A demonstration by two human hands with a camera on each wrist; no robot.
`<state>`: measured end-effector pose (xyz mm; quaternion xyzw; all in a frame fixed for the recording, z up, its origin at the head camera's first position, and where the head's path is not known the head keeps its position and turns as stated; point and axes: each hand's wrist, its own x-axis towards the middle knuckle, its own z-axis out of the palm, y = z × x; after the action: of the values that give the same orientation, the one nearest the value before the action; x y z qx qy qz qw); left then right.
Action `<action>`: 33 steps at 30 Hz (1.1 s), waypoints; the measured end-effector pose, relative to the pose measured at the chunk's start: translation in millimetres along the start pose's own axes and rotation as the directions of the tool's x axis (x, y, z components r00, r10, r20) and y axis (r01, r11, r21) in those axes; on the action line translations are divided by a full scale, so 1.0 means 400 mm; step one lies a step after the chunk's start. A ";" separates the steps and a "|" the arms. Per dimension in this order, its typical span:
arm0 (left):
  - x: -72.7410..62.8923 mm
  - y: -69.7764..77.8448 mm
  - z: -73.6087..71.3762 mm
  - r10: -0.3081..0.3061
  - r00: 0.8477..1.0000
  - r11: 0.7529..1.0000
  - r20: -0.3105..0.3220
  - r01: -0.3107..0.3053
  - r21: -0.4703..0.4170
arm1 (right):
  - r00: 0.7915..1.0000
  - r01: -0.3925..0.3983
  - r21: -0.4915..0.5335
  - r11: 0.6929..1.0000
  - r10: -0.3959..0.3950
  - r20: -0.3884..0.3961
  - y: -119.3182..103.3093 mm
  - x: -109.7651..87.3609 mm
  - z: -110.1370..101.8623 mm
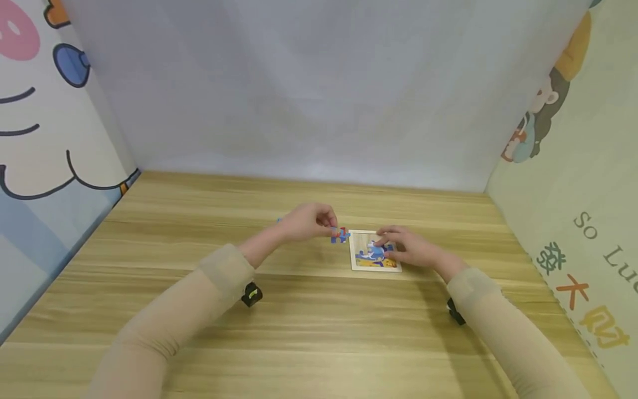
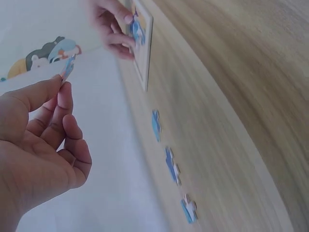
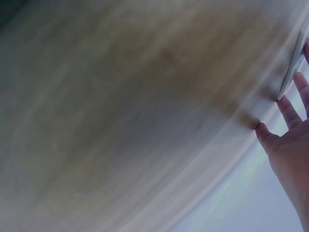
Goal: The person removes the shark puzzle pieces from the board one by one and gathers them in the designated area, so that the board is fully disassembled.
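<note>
My left hand (image 1: pixel 311 220) holds a red and blue jigsaw piece (image 1: pixel 340 235) between thumb and fingertip, raised above the table just left of a puzzle tray. In the left wrist view this piece (image 2: pixel 68 69) appears nearly edge-on. The puzzle tray (image 1: pixel 355 268) has a white frame; several joined pieces (image 1: pixel 371 258) with blue, white and yellow print fill its lower part, while bare wood shows at its upper left. My right hand (image 1: pixel 411 247) rests on the tray's right side with fingers spread, touching the pieces and partly covering them. The right wrist view catches only the tray's edge (image 3: pixel 293 60).
Three loose jigsaw pieces, one nearest the tray (image 2: pixel 156 125), a middle one (image 2: pixel 172 166) and a farther one (image 2: pixel 189 209), lie on the wooden table (image 1: pixel 299 332). A grey-white backdrop (image 1: pixel 309 100) stands behind, with printed panels at left and right.
</note>
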<state>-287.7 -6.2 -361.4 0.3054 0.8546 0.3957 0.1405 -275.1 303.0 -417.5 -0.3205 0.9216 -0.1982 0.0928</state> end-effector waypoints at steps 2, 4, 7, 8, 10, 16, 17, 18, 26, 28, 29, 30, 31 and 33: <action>-0.011 -0.006 -0.014 -0.003 1.000 1.000 -0.007 0.003 -0.004 | 1.000 0.005 0.003 1.000 -0.005 -0.002 -0.001 0.000 -0.001; -0.024 -0.013 -0.028 -0.005 1.000 1.000 -0.015 0.005 -0.006 | 1.000 0.015 0.003 1.000 -0.014 -0.005 -0.003 -0.001 -0.002; -0.044 -0.025 -0.050 -0.011 1.000 1.000 -0.029 0.010 -0.013 | 1.000 0.024 0.007 1.000 -0.024 -0.014 -0.003 0.000 -0.003; -0.050 -0.030 -0.056 -0.014 0.999 1.000 -0.038 0.014 -0.007 | 1.000 0.023 0.005 1.000 -0.023 -0.014 -0.003 0.000 -0.004; -0.061 -0.046 -0.066 -0.021 0.998 1.000 -0.057 0.021 0.001 | 1.000 0.024 0.000 1.000 -0.024 -0.017 -0.003 0.000 -0.004; -0.094 -0.098 -0.079 -0.070 0.995 0.997 -0.073 0.068 -0.024 | 1.000 0.019 -0.003 1.000 -0.019 -0.003 -0.008 -0.002 -0.004; -0.100 -0.106 -0.079 -0.080 0.994 0.997 -0.072 0.078 -0.028 | 1.000 0.017 -0.002 1.000 -0.017 -0.002 -0.007 -0.002 -0.003; -0.106 -0.113 -0.079 -0.089 0.993 0.996 -0.071 0.087 -0.032 | 1.000 0.016 -0.001 1.000 -0.016 -0.001 -0.006 -0.003 -0.002; -0.131 -0.185 -0.082 -0.141 0.989 0.990 -0.049 0.139 -0.027 | 1.000 0.023 -0.020 1.000 -0.022 0.005 0.000 -0.003 0.002; -0.131 -0.205 -0.083 -0.145 0.988 0.989 -0.044 0.144 -0.010 | 1.000 0.027 -0.022 0.999 -0.026 0.004 0.001 -0.002 0.002; -0.131 -0.214 -0.082 -0.150 0.988 0.989 -0.043 0.150 -0.004 | 1.000 0.029 -0.022 0.999 -0.029 0.003 0.001 -0.002 0.002; -0.130 -0.224 -0.082 -0.152 0.988 0.988 -0.041 0.152 0.007 | 1.000 0.029 -0.021 0.999 -0.029 0.003 0.001 -0.002 0.001; -0.128 -0.231 -0.082 -0.156 0.987 0.987 -0.041 0.157 0.017 | 0.999 0.032 -0.024 0.999 -0.032 0.001 0.003 -0.002 0.002; -0.124 -0.244 -0.081 -0.156 0.987 0.987 -0.039 0.157 0.036 | 1.000 0.029 -0.022 0.999 -0.029 -0.001 0.004 -0.002 0.002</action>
<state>-304.9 -105.5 -414.9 0.2329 0.8860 0.3720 0.1496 -274.9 304.5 -418.9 -0.3346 0.9191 -0.1893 0.0859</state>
